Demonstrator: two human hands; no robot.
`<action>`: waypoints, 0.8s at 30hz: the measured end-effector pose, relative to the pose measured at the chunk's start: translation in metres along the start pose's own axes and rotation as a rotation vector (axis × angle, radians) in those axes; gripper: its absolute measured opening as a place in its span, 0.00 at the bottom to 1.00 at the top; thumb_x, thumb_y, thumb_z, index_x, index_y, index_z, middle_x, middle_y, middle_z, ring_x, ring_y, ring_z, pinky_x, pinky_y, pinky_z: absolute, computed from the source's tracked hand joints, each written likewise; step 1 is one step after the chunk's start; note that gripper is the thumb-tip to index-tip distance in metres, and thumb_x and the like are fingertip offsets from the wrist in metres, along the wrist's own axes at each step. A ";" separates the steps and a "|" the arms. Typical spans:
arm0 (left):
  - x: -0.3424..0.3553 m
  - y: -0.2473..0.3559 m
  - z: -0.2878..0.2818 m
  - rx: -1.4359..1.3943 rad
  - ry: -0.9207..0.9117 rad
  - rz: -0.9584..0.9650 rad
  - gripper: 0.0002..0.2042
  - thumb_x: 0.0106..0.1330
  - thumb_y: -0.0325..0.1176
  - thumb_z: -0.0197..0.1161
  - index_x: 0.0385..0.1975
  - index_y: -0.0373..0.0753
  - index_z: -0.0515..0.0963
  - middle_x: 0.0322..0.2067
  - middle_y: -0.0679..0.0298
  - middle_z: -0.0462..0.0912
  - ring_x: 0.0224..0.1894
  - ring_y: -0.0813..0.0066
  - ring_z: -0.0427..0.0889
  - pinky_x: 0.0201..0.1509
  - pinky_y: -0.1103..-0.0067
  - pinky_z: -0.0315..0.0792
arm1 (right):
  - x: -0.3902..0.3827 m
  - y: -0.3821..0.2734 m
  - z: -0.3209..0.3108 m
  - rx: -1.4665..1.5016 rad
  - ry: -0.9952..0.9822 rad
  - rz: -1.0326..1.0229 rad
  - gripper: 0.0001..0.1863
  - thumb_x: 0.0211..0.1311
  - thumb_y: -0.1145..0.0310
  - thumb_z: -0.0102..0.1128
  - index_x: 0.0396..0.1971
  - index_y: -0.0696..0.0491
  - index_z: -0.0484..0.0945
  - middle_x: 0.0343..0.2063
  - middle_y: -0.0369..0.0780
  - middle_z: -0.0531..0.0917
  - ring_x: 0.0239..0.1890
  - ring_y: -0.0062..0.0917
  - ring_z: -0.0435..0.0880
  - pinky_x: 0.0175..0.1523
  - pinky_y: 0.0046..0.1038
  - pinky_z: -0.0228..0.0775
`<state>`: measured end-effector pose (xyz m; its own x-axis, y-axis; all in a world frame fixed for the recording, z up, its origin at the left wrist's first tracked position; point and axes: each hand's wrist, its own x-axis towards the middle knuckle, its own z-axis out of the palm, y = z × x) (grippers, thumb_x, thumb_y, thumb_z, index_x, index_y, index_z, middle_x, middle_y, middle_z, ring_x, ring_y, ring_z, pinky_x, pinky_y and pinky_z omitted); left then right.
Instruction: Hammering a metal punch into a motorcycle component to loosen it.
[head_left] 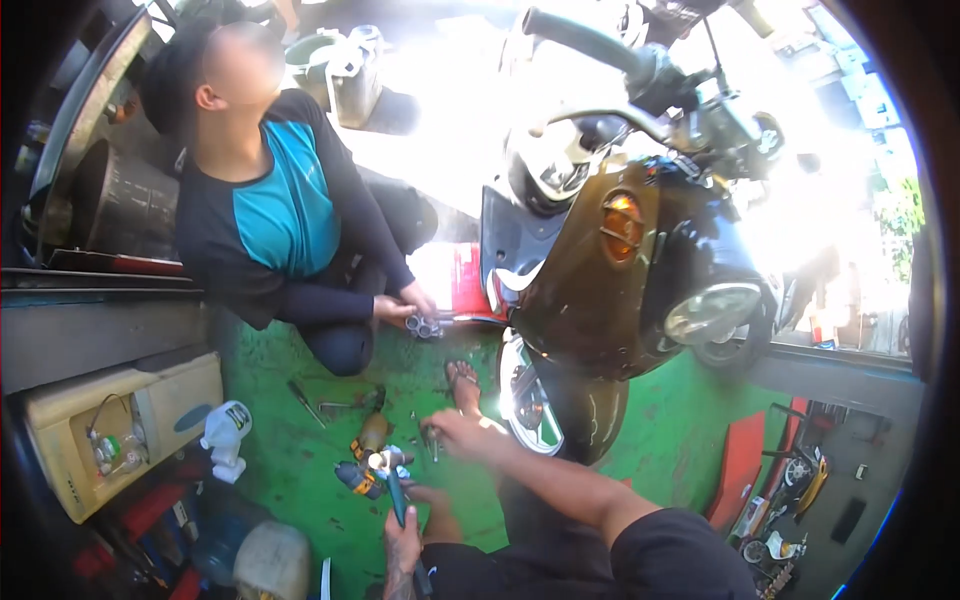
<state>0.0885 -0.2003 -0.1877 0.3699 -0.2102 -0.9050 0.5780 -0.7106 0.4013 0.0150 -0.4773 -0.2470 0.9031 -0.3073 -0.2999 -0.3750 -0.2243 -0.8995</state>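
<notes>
At the lower centre, your left hand [403,548] is closed around a long dark green object [397,498], its far end pointing toward bottles [372,436] on the green floor [290,365]. Just above and right, your right hand [466,437] is partly curled near a small metal tool [435,450]; whether it grips anything cannot be told. The green object looks stiff, fairly light, perhaps slick; its middle likely gives the surest hold.

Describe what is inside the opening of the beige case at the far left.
The opening in the beige case shows several clear, plastic-looking items, too small to identify exactly. The case's front covers the rest of its interior, so anything deeper inside cannot be seen.
</notes>
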 end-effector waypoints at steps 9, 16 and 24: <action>-0.029 -0.098 -0.055 -0.198 0.030 -0.468 0.16 0.75 0.46 0.62 0.48 0.38 0.80 0.34 0.56 0.82 0.40 0.57 0.82 0.44 0.67 0.77 | -0.060 -0.026 0.046 -0.289 -0.397 0.048 0.22 0.70 0.61 0.56 0.61 0.48 0.75 0.41 0.51 0.86 0.44 0.49 0.86 0.50 0.47 0.77; -0.044 -0.104 -0.104 -0.162 0.062 -0.288 0.19 0.73 0.49 0.64 0.46 0.37 0.80 0.33 0.55 0.81 0.39 0.59 0.81 0.42 0.67 0.77 | -0.107 -0.033 0.009 -0.311 -0.297 0.284 0.17 0.67 0.63 0.57 0.52 0.53 0.80 0.39 0.50 0.86 0.42 0.42 0.88 0.46 0.41 0.79; -0.029 -0.068 -0.129 0.195 0.005 0.058 0.22 0.72 0.51 0.64 0.48 0.34 0.79 0.35 0.54 0.82 0.39 0.58 0.81 0.43 0.65 0.77 | -0.208 0.030 -0.013 -0.227 -0.227 0.753 0.26 0.58 0.52 0.68 0.56 0.46 0.83 0.44 0.45 0.88 0.47 0.40 0.89 0.50 0.41 0.78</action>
<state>0.1323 -0.0592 -0.1705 0.4026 -0.2517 -0.8801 0.4035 -0.8142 0.4174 -0.1869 -0.4325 -0.2075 0.4035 -0.2608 -0.8770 -0.9092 -0.2222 -0.3522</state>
